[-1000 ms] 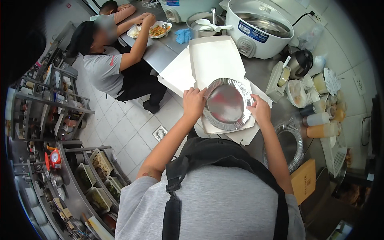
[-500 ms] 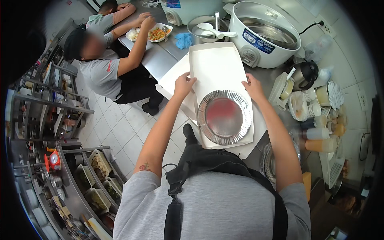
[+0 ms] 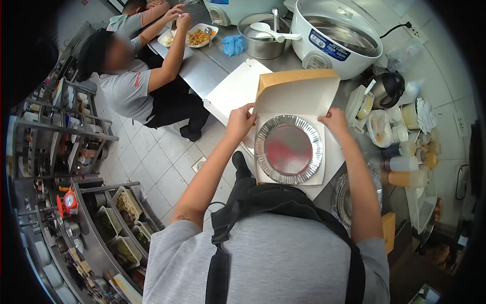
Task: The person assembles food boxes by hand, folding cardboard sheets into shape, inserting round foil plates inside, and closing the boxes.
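Note:
A cardboard box [image 3: 298,96], white inside and brown outside, stands in front of me on the metal table with its lid tilted partway up. In its base lies a round foil pan [image 3: 288,154] with a crimped rim, and nothing is in the pan. My left hand [image 3: 241,123] grips the box at its left side by the lid's hinge. On the right, my right hand [image 3: 334,121] pinches the box's edge at the matching corner. Another open white box [image 3: 234,92] lies beneath and to the left.
A large white rice cooker [image 3: 314,43] and a metal pot [image 3: 263,49] with white ladles stand behind. A blue cloth or glove [image 3: 233,45] lies beside them. Sauce bottles [image 3: 405,177] and stacked foil pans [image 3: 349,197] are at right. A co-worker [image 3: 129,91] sits left near a food dish [image 3: 201,44].
The lid, lying open and flat before, has been swung up so its brown outer side shows. Both hands have moved slightly toward me along the box's sides.

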The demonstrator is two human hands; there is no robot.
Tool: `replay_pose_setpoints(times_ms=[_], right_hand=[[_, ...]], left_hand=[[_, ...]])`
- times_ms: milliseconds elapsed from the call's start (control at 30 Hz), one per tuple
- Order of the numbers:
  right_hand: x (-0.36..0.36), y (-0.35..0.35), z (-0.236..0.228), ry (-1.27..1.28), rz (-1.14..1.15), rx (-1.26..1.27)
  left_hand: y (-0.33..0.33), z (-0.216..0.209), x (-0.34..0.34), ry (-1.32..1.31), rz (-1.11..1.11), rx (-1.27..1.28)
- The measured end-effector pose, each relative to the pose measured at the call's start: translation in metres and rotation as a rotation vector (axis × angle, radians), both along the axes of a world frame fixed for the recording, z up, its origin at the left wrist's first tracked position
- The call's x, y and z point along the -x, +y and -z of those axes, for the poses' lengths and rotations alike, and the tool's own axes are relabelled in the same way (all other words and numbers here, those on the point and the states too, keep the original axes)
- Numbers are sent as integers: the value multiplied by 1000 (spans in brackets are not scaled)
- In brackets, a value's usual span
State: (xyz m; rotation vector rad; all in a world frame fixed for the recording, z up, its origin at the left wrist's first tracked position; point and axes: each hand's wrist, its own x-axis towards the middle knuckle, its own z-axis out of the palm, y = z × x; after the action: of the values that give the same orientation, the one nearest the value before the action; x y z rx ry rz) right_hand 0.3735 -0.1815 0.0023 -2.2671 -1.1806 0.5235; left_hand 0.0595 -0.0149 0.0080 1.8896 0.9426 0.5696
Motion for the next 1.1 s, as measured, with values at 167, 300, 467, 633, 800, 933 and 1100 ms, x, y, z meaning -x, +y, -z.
replay_pose_setpoints(times_ms=[167, 300, 467, 633, 800, 933, 1100], right_hand=[[-7, -11, -9, 76, -137, -29], [-2, -23, -2, -70, -175, 7], [19, -48, 5, -36, -218, 136], [41, -58, 21, -303, -43, -213], [53, -36, 24, -373, 106, -10], [49, -37, 36, -450, 183, -54], [60, -30, 25, -316, 249, -128]], left_hand=[[-2, 6, 2, 2, -12, 0], [-2, 11, 1, 39, 7, -32], [-10, 7, -3, 116, 13, -9], [-25, -17, -18, 172, 10, -45], [-28, 2, -20, 98, -80, -148], [-31, -3, -28, 77, -68, -125], [-25, -1, -29, 35, -108, -68]])
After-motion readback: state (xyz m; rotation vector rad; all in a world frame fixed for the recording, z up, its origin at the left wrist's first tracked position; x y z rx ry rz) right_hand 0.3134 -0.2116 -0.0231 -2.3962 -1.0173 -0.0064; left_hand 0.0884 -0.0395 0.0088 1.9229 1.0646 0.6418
